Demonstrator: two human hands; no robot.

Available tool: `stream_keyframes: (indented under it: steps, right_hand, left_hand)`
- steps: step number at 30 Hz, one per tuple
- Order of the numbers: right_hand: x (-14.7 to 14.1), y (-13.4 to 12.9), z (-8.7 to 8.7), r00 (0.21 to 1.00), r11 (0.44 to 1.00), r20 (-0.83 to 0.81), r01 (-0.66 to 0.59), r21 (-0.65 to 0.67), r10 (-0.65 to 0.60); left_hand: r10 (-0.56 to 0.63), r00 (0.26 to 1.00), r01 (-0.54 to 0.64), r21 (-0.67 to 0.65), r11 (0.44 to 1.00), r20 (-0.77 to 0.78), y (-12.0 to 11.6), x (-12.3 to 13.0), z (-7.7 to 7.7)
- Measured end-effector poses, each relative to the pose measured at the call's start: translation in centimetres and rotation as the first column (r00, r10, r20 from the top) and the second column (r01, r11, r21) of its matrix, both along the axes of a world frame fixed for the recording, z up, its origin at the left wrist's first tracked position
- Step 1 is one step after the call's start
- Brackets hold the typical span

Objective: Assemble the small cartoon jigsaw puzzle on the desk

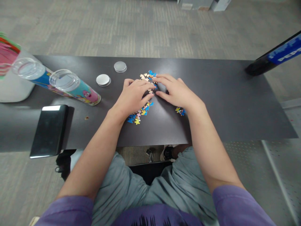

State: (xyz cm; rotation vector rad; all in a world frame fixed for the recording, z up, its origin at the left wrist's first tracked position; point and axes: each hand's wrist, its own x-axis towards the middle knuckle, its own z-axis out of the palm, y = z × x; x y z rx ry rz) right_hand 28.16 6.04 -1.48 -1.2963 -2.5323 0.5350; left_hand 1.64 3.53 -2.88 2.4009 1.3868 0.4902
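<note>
Loose jigsaw puzzle pieces (pixel 144 111) lie in a colourful heap on the dark table, some blue or yellow side up, others showing tan backs. My left hand (pixel 133 95) rests over the heap's left part with its fingers apart, covering some pieces. From the other side my right hand (pixel 175 90) reaches in, its thumb and fingers spread and the fingertips at the pieces' right edge. Between the two hands a few tan pieces (pixel 150 91) show. A small separate cluster of puzzle pieces (pixel 180 111) lies below my right wrist.
Two clear-topped tubes with cartoon prints, one pink and teal (pixel 86 92), one blue (pixel 44 78), stand on the left. Nearby are two round lids (pixel 102 79) (pixel 120 66) and a black device (pixel 50 130) at the front edge. A dark Pepsi bottle (pixel 275 55) stands far right.
</note>
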Motion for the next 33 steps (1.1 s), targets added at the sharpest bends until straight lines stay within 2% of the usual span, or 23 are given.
stream_keyframes:
  steps: [5,10,17,25,29,33]
  right_hand:
    - [-0.2,0.3,-0.6,1.000,1.000,0.027,-0.010,-0.014,0.011]
    - [0.1,0.4,-0.6,1.000,1.000,0.029,-0.007,-0.021,0.008]
    - [0.4,0.3,-0.5,1.000,1.000,-0.008,0.009,0.004,-0.009]
    - [1.1,0.6,-0.6,0.999,1.000,-0.041,0.003,-0.011,-0.004]
    - [1.6,0.6,-0.8,1.000,1.000,-0.022,0.021,-0.019,-0.022]
    - [1.7,0.7,-0.7,1.000,0.999,-0.001,0.015,-0.034,-0.015]
  left_hand:
    - [0.110,0.994,-0.110,0.001,0.994,-0.014,0.3,0.2,0.4]
    - [0.142,0.989,-0.142,0.000,0.990,-0.030,0.7,0.6,0.4]
    - [0.189,0.981,-0.190,0.034,0.981,0.039,1.2,0.1,-0.1]
    - [0.192,0.979,-0.191,-0.022,0.981,0.062,1.0,0.3,0.8]
    - [0.175,0.982,-0.173,-0.033,0.984,0.068,0.6,-0.2,0.9]
    - [0.206,0.972,-0.204,-0.031,0.978,0.112,0.3,-1.3,0.6]
